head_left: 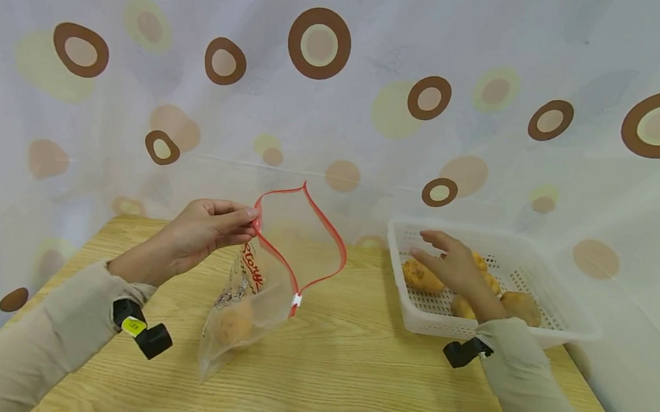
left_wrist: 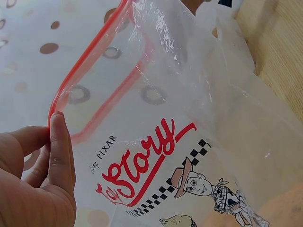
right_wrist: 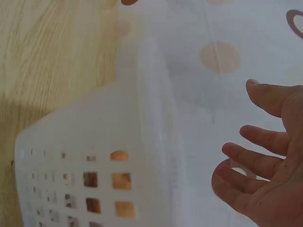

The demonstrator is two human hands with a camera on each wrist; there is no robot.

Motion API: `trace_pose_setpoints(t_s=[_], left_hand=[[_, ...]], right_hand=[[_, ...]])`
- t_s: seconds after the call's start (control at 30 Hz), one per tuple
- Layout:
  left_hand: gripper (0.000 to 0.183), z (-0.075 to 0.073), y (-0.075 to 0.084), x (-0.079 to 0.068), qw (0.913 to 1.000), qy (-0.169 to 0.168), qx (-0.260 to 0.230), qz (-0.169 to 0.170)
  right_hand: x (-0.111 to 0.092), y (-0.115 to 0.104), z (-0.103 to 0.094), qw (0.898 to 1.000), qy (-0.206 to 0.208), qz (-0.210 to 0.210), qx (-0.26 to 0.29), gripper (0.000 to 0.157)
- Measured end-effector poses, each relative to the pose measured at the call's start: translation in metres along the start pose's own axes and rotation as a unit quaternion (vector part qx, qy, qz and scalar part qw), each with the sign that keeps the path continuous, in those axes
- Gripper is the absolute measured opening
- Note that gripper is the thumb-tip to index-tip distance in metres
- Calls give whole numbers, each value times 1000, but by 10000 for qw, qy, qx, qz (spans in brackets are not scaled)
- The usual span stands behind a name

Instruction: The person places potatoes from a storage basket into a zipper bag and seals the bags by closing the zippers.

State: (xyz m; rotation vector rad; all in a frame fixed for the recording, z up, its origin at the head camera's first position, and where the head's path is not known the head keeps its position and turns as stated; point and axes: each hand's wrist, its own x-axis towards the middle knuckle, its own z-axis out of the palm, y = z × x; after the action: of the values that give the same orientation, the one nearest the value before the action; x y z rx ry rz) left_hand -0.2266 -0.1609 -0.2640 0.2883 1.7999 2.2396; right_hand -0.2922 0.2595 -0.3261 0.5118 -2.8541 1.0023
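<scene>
Over table (head_left: 350, 367), pinching gaping bag (head_left: 274, 295) with left hand (head_left: 202, 232), with one potato (head_left: 236, 323) inside; hovering spread, empty right hand (head_left: 458, 266) over basket (head_left: 429, 323), with several potatoes (head_left: 420, 278) unbagged.

Free gap between bag (head_left: 271, 286) and basket (head_left: 420, 321), raised basket walls (head_left: 440, 324) blocking sideways passage

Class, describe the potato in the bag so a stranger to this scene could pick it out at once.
Across the wooden table, left of the white basket, find the see-through, red-rimmed bag pinched by the left hand. Low inside it, the potato shows through the plastic. Only it appears bagged; the other potatoes lie in the basket.
</scene>
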Motion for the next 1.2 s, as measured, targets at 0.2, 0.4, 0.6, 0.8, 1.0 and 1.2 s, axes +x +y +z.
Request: trace_pose_setpoints(t_s=[0.2,0.4,0.6,0.8,1.0,1.2], left_hand=[[11,-1,-3,1,10000,23,32,40],[12,-1,-4,3,10000,39,76,10],[12,0,-4,3,9999,36,96,-18],[13,1,-3,2,10000,-31,33,31],[12,1,-3,1,10000,-20,43,6],[12,1,-3,1,10000,-29,72,-12]], right_hand=[[3,22,2,9981,-291,516,-170,64],[5,40,7,9938,-597,925,-161,72],[10,54,15,9956,-580,695,-251,68],[14,60,23,9943,-605,860,-191,67],[17,68,29,9912,-842,989,-253,76],[18,69,33,9877,-1014,980,-670,79]])
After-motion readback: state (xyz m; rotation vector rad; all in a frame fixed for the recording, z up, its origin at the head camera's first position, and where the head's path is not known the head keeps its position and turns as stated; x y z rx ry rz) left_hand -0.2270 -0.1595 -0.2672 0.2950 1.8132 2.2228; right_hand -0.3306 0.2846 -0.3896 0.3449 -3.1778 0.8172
